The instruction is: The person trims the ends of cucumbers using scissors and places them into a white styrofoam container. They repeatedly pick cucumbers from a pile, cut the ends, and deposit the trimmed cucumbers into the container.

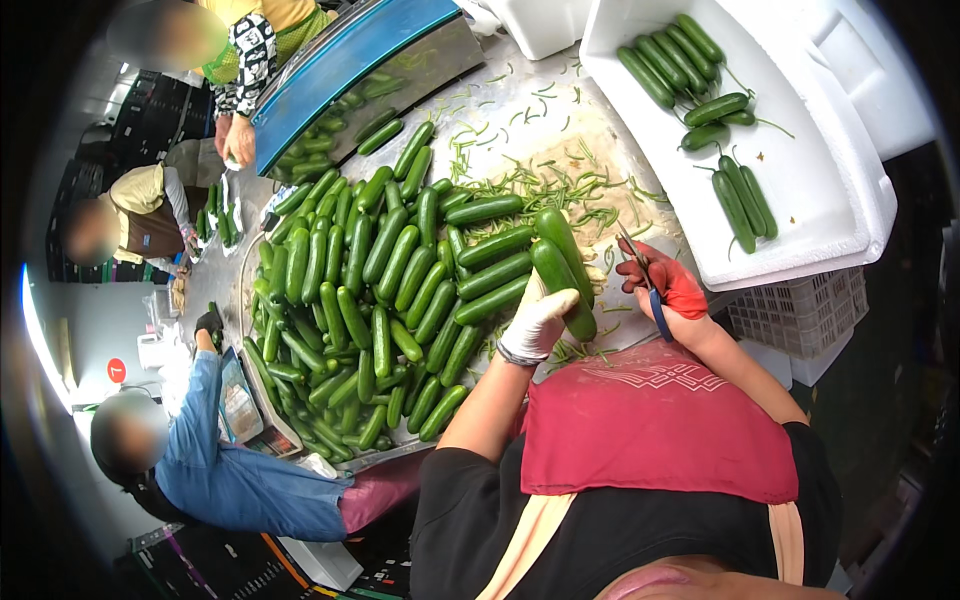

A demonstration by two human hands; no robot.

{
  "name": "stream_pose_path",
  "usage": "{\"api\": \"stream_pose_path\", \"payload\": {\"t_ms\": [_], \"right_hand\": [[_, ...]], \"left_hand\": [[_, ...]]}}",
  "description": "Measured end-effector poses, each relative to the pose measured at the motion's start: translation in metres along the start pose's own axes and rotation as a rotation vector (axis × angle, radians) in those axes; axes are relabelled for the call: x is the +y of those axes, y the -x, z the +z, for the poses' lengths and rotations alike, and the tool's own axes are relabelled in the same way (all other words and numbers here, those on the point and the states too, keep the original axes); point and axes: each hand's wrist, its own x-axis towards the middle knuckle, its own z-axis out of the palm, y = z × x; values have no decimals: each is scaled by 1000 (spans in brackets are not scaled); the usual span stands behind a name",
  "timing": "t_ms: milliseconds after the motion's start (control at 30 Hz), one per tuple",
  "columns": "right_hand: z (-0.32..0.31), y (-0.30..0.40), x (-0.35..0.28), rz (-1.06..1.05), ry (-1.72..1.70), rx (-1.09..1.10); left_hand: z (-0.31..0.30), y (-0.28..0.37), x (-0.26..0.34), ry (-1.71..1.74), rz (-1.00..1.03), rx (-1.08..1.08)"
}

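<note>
In a white glove, my left hand [537,321] grips two cucumbers [556,271] side by side over the table's near edge. My right hand [671,287], in a red glove, holds scissors [657,306] with a blue handle, their blades pointing up and away from me. The scissors are apart from the held cucumbers. Left of my left hand lies a large heap of cucumbers [375,300] without long stems. Beyond my hands, cut green stems [555,184] are strewn over the table. To the right, several cucumbers with long stems [739,199] lie inside a white foam box [814,169].
A blue-topped metal machine [360,82] stands behind the heap. Under the foam box is a grey plastic crate [802,311]. A co-worker in blue [225,480] is at the left, beside a weighing scale [277,439]. Two more people [146,214] work farther off.
</note>
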Motion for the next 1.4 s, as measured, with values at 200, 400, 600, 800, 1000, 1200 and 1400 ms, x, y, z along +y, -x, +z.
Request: {"api": "stream_pose_path", "payload": {"t_ms": [200,400,600,800,1000,1200,1400], "right_hand": [[9,0,-14,33,-12,65],[10,1,-15,146,-7,54],[13,5,-8,133,9,54],[12,8,-5,137,3,52],[17,-1,-19,-19,-81,71],[27,-6,-43,-151,49,72],[27,-8,-47,-285,300,58]], "left_hand": [[-2,-5,2,-44,21,-33],[-2,-5,-3,-14,29,10],[3,-4,2,-11,27,-28],[1,-2,1,-94,28,-2],[12,-5,2,-416,221,-13],[31,-9,7,-1310,562,73],[37,-10,8,-1589,616,103]]}}
